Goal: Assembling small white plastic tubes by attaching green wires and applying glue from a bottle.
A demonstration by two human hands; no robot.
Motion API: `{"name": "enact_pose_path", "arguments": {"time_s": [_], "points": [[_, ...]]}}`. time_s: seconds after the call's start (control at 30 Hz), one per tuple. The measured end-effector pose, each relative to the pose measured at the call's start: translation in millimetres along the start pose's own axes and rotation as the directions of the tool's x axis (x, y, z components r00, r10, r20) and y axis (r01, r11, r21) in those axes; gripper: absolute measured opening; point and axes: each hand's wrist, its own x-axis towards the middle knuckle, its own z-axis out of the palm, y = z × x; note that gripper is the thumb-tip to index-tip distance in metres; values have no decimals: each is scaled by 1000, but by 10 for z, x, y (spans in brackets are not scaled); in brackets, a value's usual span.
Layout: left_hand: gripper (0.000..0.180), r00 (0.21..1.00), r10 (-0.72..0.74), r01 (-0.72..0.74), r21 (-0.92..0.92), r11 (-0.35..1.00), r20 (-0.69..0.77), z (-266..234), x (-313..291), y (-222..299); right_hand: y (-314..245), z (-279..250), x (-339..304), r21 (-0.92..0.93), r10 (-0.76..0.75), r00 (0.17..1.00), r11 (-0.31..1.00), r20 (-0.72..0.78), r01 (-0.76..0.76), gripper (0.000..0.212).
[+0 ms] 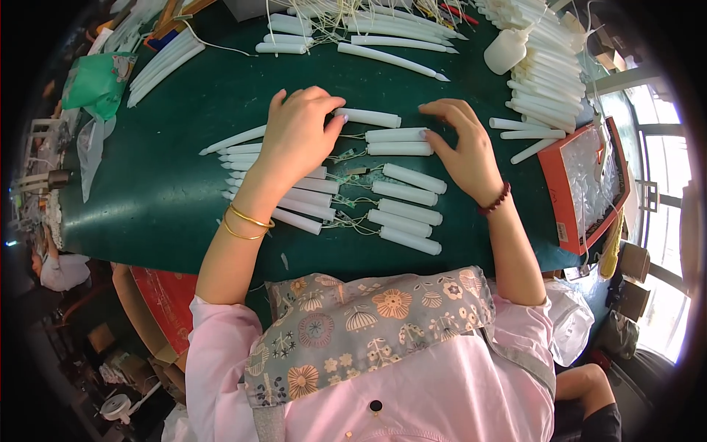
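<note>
As left hand [303, 132], grip unclear, and open right hand [462, 147] flank the uppermost white candle tube [373, 118] on the green table [173, 151], aligning seems in hand, next likely needing gentle squaring-up.

- Short white cylindrical tubes [409, 191] lay left of the right hand [465, 144].
- Slim pointed white sticks [308, 208] lay beneath the left hand [300, 132]'s wrist.
- A rectangular red box [557, 195], clear plastic film [584, 171] inside, stood right of the right hand.
</note>
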Motion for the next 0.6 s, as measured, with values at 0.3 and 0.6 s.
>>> {"name": "enact_pose_path", "arguments": {"time_s": [0.3, 0.6], "points": [[12, 976, 64, -42, -107, 993, 209, 38, 93, 138, -135, 97, -634, 616, 355, 932, 750, -69, -240, 57], [70, 960, 261, -278, -422, 863, -99, 125, -730, 847, -356, 355, -846, 703, 333, 923, 704, -195, -106, 60]]}}
